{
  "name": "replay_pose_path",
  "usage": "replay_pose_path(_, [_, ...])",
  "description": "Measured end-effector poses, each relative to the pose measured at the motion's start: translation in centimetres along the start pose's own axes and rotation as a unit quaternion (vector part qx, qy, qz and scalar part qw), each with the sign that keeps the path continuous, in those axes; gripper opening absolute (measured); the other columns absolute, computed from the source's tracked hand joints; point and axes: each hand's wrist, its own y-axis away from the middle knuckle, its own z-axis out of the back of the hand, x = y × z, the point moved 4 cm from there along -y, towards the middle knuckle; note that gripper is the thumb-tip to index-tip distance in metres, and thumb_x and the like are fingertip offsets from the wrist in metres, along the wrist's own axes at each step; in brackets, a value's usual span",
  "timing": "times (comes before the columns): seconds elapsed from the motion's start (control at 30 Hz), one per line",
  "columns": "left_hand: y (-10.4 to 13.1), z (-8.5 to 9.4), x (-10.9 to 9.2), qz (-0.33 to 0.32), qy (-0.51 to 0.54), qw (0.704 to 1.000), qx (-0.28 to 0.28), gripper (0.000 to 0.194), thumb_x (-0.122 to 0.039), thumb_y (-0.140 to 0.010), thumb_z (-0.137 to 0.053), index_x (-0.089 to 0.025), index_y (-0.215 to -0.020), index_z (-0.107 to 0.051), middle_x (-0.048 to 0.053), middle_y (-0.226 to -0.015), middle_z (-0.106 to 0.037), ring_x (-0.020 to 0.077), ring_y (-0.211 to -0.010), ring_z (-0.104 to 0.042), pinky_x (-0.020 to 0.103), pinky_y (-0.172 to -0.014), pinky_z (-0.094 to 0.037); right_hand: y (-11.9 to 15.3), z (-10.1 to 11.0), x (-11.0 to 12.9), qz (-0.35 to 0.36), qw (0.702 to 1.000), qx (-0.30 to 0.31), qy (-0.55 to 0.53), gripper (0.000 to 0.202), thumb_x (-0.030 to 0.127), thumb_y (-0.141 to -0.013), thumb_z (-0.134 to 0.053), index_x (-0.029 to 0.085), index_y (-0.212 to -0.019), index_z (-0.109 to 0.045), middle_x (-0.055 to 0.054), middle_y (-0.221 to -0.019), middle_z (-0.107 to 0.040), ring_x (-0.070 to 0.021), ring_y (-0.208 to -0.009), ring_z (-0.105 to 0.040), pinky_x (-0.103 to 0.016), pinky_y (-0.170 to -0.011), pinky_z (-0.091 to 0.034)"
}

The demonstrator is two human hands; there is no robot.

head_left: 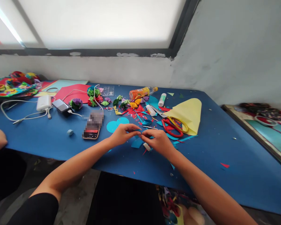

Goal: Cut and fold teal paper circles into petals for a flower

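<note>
Left hand [123, 134]: fingertips pinched on what looks like a small blue scrap [140, 131], mostly hidden; pressing too hard could crease it.
Right hand [158, 140]: pinched at the same scrap, tips close to the left's; if you pull unevenly, it could tear.
Scrap: between your fingertips, over the table [215, 147]; a slip could lose it among the blue offcuts [137, 143].
Red scissors [164, 125]: just beyond your right hand; a careless reach could knock them.
Bottle [139, 93]: on its side; a bump could roll it.
</note>
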Motion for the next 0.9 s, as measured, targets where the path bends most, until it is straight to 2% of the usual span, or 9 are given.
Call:
replay_pose_path(0.1, [-0.1, 0.1, 0.0, -0.012, 0.011, 1.0, -0.015, 0.022, -0.036, -0.076, -0.066, -0.014, -0.08, -0.07, 0.006, -0.079, -0.07, 0.0141, -0.073, -0.063, 0.024, -0.066, -0.05, -0.1, 0.1, -0.3, -0.02, 0.999, -0.02, -0.022, 0.019, 0.032, -0.079, -0.06, 0.018, -0.074, -0.071, -0.004, -0.07, -0.07, -0.0176, -0.063, -0.063, -0.027, -0.061, -0.047])
replay_pose_path(0.2, [-0.2, 0.4, -0.3, -0.051, 0.042, 0.997, -0.04, 0.019, -0.035, -0.074, -0.068, -0.016, -0.076, -0.07, 0.007, -0.085, -0.069, 0.0153, -0.08, -0.063, 0.024, -0.065, -0.049, -0.2, 0.1, -0.8, -0.042, 0.997, -0.028, -0.056, 0.024, 0.037, -0.079, -0.059, 0.018, -0.086, -0.073, -0.005, -0.081, -0.073, -0.0205, -0.072, -0.067, -0.029, -0.065, -0.051])
replay_pose_path(0.4, [-0.4, 0.6, 0.0, -0.046, 0.057, 0.995, -0.072, 0.022, -0.037, -0.068, -0.073, -0.016, -0.074, -0.071, 0.005, -0.075, -0.069, 0.0142, -0.071, -0.062, 0.023, -0.061, -0.049, -0.3, 0.1, -1.6, -0.072, 0.991, -0.026, -0.108, 0.03, 0.044, -0.077, -0.061, 0.018, -0.086, -0.075, -0.005, -0.081, -0.074, -0.0232, -0.074, -0.069, -0.033, -0.066, -0.055])
replay_pose_path(0.63, [-0.5, 0.4, 0.3, -0.05, 0.052, 0.995, -0.064, 0.028, -0.043, -0.068, -0.072, -0.015, -0.076, -0.071, 0.006, -0.076, -0.069, 0.0146, -0.07, -0.063, 0.025, -0.062, -0.051, -0.2, 0.3, -1.5, -0.08, 0.99, -0.032, -0.115, 0.029, 0.042, -0.077, -0.063, 0.019, -0.087, -0.076, -0.005, -0.081, -0.074, -0.0243, -0.074, -0.07, -0.034, -0.066, -0.056])
replay_pose_path(0.77, [-0.2, 0.3, 0.0, -0.058, 0.042, 0.996, -0.05, 0.027, -0.04, -0.07, -0.072, -0.014, -0.078, -0.071, 0.006, -0.077, -0.069, 0.0137, -0.071, -0.062, 0.024, -0.063, -0.052, 0.0, 0.6, -1.1, -0.072, 0.992, -0.031, -0.096, 0.024, 0.037, -0.077, -0.062, 0.019, -0.086, -0.076, -0.005, -0.083, -0.074, -0.026, -0.078, -0.07, -0.035, -0.069, -0.057])
replay_pose_path(0.9, [0.0, 0.1, -0.4, -0.094, -0.018, 0.995, -0.018, 0.027, -0.04, -0.075, -0.068, -0.014, -0.083, -0.072, 0.007, -0.077, -0.069, 0.0127, -0.068, -0.062, 0.023, -0.062, -0.051, 0.1, 0.9, -0.6, -0.056, 0.996, -0.027, -0.07, 0.018, 0.031, -0.077, -0.063, 0.022, -0.087, -0.076, -0.004, -0.085, -0.074, -0.0269, -0.08, -0.07, -0.036, -0.072, -0.057])
